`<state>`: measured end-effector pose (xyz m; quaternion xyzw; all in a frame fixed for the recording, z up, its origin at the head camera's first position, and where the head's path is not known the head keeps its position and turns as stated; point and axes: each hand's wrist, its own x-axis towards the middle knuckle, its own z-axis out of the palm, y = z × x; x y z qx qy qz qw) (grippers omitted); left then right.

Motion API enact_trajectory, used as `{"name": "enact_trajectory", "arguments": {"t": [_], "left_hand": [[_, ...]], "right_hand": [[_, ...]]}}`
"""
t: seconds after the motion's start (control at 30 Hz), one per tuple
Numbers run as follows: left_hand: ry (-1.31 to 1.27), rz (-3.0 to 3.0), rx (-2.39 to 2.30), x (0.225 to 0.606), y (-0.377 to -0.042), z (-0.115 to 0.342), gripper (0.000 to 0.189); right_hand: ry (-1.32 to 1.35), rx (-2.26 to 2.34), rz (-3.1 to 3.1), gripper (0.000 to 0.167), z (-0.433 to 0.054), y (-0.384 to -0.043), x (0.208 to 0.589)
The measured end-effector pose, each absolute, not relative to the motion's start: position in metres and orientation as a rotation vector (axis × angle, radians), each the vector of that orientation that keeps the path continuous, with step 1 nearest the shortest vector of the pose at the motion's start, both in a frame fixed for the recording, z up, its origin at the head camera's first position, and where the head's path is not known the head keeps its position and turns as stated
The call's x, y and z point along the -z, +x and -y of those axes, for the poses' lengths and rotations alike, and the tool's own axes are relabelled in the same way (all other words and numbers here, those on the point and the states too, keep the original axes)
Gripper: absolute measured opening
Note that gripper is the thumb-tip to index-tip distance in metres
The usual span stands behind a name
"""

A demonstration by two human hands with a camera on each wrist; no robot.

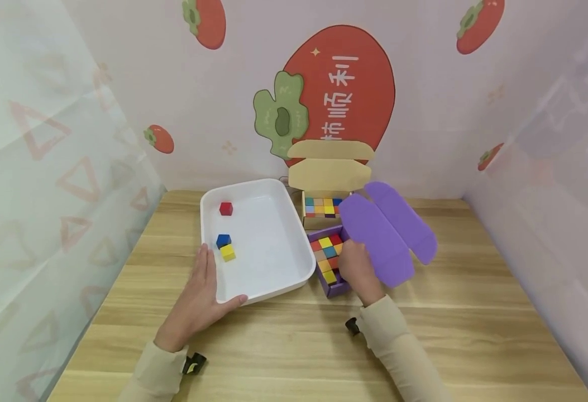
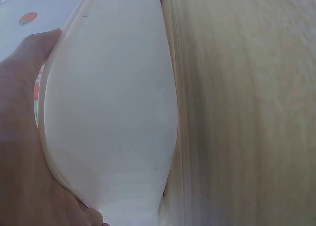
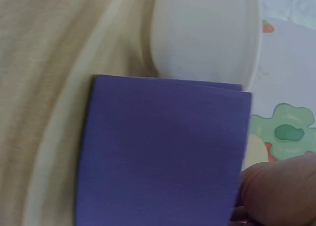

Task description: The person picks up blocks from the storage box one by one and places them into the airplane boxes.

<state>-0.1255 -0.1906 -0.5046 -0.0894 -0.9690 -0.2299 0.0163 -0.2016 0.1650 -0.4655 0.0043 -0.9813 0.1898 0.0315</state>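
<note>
My left hand (image 1: 195,301) rests with straight fingers against the near left corner of a white tray (image 1: 268,273). The left wrist view shows its thumb along the tray's rim (image 2: 42,102). Inside the tray lie a red cube (image 1: 226,209), a blue cube (image 1: 223,240) and a yellow cube (image 1: 228,253), the last two touching. My right hand (image 1: 358,271) reaches down into the right side of a purple box (image 1: 325,285) holding several coloured cubes (image 1: 329,252). Its fingertips are hidden there; the box wall (image 3: 163,152) blocks them in the right wrist view.
Behind the purple box stands a beige box with its lid (image 1: 330,174) raised, several coloured cubes (image 1: 319,202) inside. The purple lid (image 1: 379,240) is folded out to the right. All stand on a wooden table (image 1: 273,357) before a wall printed with persimmons (image 1: 344,84).
</note>
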Motion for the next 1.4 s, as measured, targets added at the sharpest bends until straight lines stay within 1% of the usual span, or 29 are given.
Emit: {"name": "enact_trajectory", "arguments": {"t": [0.17,0.23,0.4,0.57,0.6,0.73,0.9,1.17,1.3,1.4], "left_hand": [[-0.285,3.013,0.713,0.505,-0.126,0.190,0.141],[-0.288,3.011,0.707,0.505,-0.127,0.190,0.141],[-0.285,3.000,0.696,0.505,-0.127,0.191,0.141],[-0.277,3.003,0.685,0.506,-0.128,0.191,0.140],[-0.276,3.004,0.683,0.506,-0.128,0.190,0.140],[-0.276,3.014,0.682,0.506,-0.128,0.189,0.140],[-0.273,3.005,0.682,0.505,-0.128,0.189,0.140],[-0.264,3.004,0.689,0.501,-0.130,0.192,0.140],[-0.263,3.003,0.695,0.502,-0.129,0.192,0.140],[-0.277,2.998,0.707,0.505,-0.127,0.190,0.139]], "right_hand": [[0.033,-0.605,3.060,0.021,-0.163,-0.203,0.447],[0.060,-0.614,3.051,0.025,-0.161,-0.203,0.439],[0.189,-0.650,3.045,0.031,-0.143,-0.208,0.413],[0.346,-0.704,3.066,0.037,-0.118,-0.225,0.394],[0.388,-0.688,3.063,0.037,-0.113,-0.230,0.392],[0.510,-0.644,3.063,0.024,-0.092,-0.250,0.387],[0.626,-0.749,3.078,0.038,-0.063,-0.280,0.388],[0.850,-0.893,3.074,0.042,-0.011,-0.322,0.410],[0.866,-0.970,3.025,0.044,0.013,-0.337,0.426],[0.800,-1.032,3.017,0.046,0.027,-0.344,0.439]]}}
